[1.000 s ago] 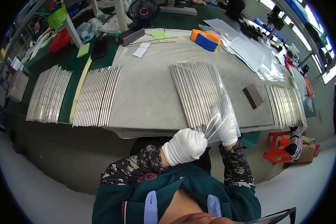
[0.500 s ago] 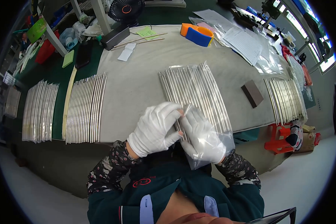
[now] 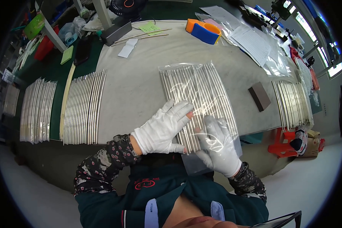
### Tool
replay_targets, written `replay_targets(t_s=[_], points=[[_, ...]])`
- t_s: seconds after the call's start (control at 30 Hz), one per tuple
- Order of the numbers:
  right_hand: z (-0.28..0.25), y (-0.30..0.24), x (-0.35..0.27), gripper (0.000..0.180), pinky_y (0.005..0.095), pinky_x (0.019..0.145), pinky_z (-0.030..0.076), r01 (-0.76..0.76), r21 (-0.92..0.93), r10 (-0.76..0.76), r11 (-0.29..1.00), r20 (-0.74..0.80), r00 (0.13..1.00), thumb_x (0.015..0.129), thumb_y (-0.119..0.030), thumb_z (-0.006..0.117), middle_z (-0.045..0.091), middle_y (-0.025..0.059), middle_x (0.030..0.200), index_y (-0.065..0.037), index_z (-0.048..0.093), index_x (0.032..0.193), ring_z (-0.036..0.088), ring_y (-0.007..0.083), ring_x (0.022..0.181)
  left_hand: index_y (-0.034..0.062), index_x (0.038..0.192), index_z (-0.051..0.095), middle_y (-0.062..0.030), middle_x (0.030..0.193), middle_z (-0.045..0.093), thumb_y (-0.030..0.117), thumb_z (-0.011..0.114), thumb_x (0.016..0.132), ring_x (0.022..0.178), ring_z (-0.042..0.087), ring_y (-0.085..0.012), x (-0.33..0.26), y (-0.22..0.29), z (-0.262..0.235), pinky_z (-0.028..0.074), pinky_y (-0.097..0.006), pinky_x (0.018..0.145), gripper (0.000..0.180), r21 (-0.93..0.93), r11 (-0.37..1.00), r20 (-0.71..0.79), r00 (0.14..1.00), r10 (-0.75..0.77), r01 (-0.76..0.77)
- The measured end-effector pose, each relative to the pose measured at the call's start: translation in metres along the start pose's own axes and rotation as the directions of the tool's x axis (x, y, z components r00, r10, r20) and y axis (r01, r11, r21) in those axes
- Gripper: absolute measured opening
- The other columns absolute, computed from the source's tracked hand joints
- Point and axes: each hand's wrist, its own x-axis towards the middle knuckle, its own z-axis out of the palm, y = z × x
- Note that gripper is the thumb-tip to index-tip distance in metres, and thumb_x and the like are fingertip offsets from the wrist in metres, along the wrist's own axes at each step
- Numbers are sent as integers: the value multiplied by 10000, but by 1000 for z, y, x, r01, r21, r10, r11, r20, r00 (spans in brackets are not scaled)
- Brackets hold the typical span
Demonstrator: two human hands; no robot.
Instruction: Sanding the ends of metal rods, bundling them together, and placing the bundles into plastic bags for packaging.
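Left hand (image 3: 163, 127) now flat, fingers spread, on bagged rods (image 3: 197, 98), right hand (image 3: 216, 146) inside bag

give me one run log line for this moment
left hand: flat on metal rods | right hand: on clear bag | bag on table
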Motion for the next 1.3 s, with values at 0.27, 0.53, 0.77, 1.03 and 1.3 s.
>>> replay_targets(t_s=[0.27, 0.53, 0.77, 1.03, 1.3], points=[[10, 14, -19, 584, 519, 983, 319, -170, -40, 157, 985, -231, 960, 681, -264, 670, 380, 327, 1242, 32, 495, 1153, 382, 491, 1153, -73, 1308, 332, -246, 1391, 284, 710, 398, 766, 1304, 256, -394, 19, 10, 7, 155, -503, 1077, 954, 97, 995, 27, 1000, 1, -4], [12, 5, 1, 515, 484, 916, 379, -104, -104, 83, 989, -192, 978, 673, -133, 635, 444, 292, 1152, 44, 479, 1131, 463, 437, 1048, 68, 1424, 171, -247, 1405, 253, 692, 419, 784, 1305, 246, -408, -8, 3, 9, 168, -487, 1084, 928, -45, 997, -44, 997, 67, -69], [18, -3, 11, 408, 455, 781, 461, 182, 184, -150, 966, -178, 973, 658, 19, 576, 514, 269, 1094, -2, 515, 1061, 527, 436, 958, 23, 1398, 215, -255, 1399, 256, 638, 469, 785, 1302, 245, -416, -13, 1, 5, 174, -496, 1081, 904, -24, 999, -53, 998, 43, -44], [42, 8, -19, 469, 465, 1060, 229, -106, 81, 112, 991, -73, 991, 865, -99, 448, 224, 279, 1424, 2, 382, 1317, 273, 436, 1293, -92, 1277, 354, -288, 1386, 235, 459, 570, 776, 1327, 196, -405, -4, 15, 12, 166, -520, 1077, 776, -53, 978, -205, 956, -208, 201], [40, 18, 0, 362, 448, 830, 482, 352, -190, -381, 916, -144, 913, 882, -184, 473, 587, 202, 1100, 23, 524, 1174, 582, 371, 943, -83, 1290, 356, -256, 1407, 211, 484, 512, 823, 1347, 144, -390, -5, 15, 6, 149, -519, 1085, 750, -82, 967, -145, 957, -250, 240]])
